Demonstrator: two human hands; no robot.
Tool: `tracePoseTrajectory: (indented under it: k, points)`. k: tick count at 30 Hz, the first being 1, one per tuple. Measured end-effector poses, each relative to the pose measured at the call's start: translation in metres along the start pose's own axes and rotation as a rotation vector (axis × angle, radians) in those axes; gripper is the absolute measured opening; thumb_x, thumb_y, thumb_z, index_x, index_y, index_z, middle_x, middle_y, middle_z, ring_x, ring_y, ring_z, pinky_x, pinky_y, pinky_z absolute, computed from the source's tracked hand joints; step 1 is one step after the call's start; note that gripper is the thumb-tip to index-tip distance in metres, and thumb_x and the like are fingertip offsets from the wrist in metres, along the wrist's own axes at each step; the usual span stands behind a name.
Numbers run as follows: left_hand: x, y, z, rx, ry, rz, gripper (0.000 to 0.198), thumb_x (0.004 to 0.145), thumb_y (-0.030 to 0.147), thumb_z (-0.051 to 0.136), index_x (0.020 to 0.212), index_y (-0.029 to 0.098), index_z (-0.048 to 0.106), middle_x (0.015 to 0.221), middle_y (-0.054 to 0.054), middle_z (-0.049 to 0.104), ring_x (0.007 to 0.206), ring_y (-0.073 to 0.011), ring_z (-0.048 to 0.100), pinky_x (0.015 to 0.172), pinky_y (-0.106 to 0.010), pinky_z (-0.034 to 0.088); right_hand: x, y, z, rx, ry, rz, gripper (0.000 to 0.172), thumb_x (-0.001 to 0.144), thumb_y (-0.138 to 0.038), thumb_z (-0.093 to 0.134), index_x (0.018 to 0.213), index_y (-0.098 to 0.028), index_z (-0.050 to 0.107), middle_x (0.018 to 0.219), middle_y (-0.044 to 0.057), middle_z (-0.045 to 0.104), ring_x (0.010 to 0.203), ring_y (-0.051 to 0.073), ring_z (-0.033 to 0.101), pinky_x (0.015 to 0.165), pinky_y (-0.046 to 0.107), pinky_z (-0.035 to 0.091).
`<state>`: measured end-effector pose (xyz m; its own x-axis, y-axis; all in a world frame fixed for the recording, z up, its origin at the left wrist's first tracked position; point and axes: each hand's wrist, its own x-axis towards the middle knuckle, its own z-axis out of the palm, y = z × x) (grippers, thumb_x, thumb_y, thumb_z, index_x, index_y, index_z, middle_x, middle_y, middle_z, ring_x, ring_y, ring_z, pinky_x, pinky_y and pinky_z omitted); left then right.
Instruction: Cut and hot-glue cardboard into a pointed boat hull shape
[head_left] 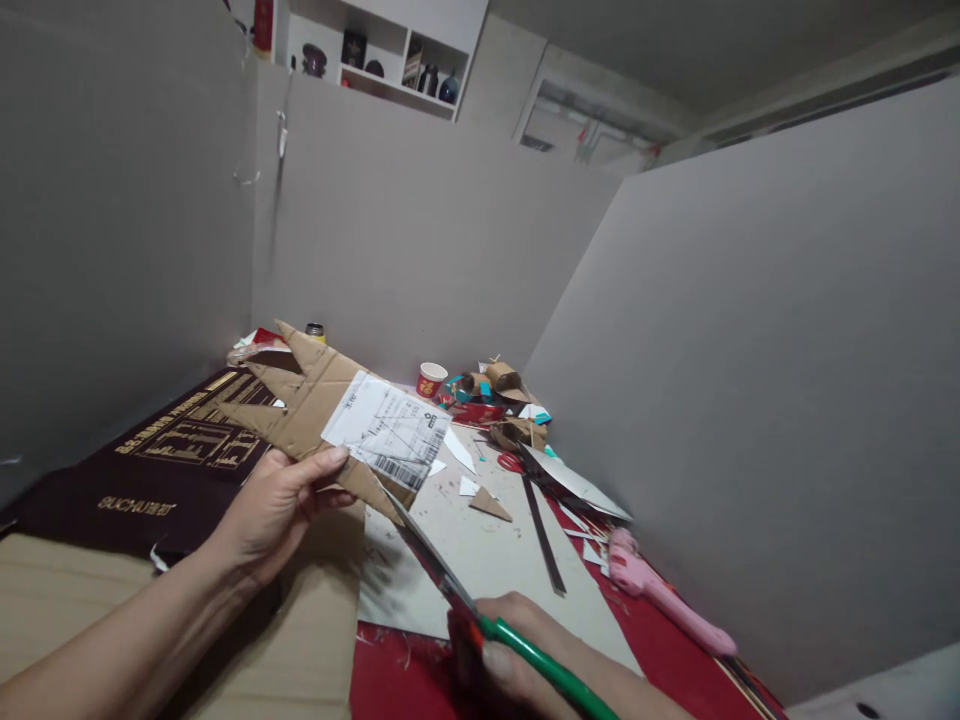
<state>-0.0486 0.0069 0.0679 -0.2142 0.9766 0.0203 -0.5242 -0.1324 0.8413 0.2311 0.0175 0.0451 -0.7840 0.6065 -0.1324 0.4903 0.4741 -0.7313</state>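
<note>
My left hand [281, 505] pinches a piece of brown cardboard [319, 385] between thumb and fingers, holding it up above the work surface. Pointed spikes are cut along its far left end, and a white shipping label [390, 425] with pen lines covers its right part. My right hand [510, 640] grips a pair of scissors [442, 570] with a green handle. The scissor blades reach up to the lower edge of the cardboard, by a pointed flap near the label. A small cardboard triangle [491, 505] lies on the white board beyond the blades.
A white board [480, 590] rests on red cloth, with a dark strip [541, 535] on it. To the right lies a pink glue gun [664, 595]. A red paper cup [431, 380] and cardboard rolls [502, 378] stand behind. At left is a dark SUCHU box [112, 505]. Grey panels surround the table.
</note>
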Motion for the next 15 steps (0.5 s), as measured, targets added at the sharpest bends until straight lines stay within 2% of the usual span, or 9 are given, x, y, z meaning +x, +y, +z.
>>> tracePoseTrajectory:
  k: [2,7,10,15]
  points:
    - [-0.001,-0.001,0.001,0.016,-0.019,0.000,0.020,0.066,0.018,0.082,0.082,0.011,0.073,0.091,-0.008,0.074,0.071,-0.0142,0.064,0.054,-0.024,0.058,0.000,-0.002,0.000,-0.042,0.008,-0.006,0.063,0.093,-0.068,0.023,0.095,-0.015,0.057,0.091,0.010,0.059,0.077,0.018,0.052,0.064,0.026,0.046]
    - [-0.004,-0.006,0.003,0.049,-0.028,-0.006,0.027,0.067,0.019,0.081,0.092,0.013,0.072,0.095,-0.008,0.074,0.070,-0.0144,0.064,0.051,-0.023,0.056,0.006,-0.015,0.001,-0.029,-0.014,-0.062,0.070,0.091,-0.073,0.016,0.084,-0.014,0.054,0.072,0.003,0.050,0.064,0.014,0.046,0.059,0.024,0.043]
    - [-0.004,-0.009,0.003,0.064,-0.031,-0.011,0.034,0.067,0.020,0.080,0.099,0.016,0.071,0.099,-0.007,0.074,0.072,-0.0151,0.065,0.052,-0.022,0.056,0.007,-0.017,0.001,-0.018,0.009,-0.062,0.069,0.090,-0.074,0.019,0.082,-0.015,0.055,0.069,0.001,0.047,0.064,0.013,0.042,0.058,0.023,0.042]
    - [-0.003,-0.011,0.003,0.109,-0.010,0.009,0.033,0.066,0.026,0.082,0.096,0.015,0.072,0.092,-0.006,0.075,0.072,-0.0173,0.067,0.057,-0.025,0.057,0.004,-0.014,0.000,-0.037,0.031,-0.049,0.064,0.091,-0.072,0.026,0.082,-0.015,0.056,0.074,0.002,0.050,0.066,0.013,0.042,0.062,0.023,0.043]
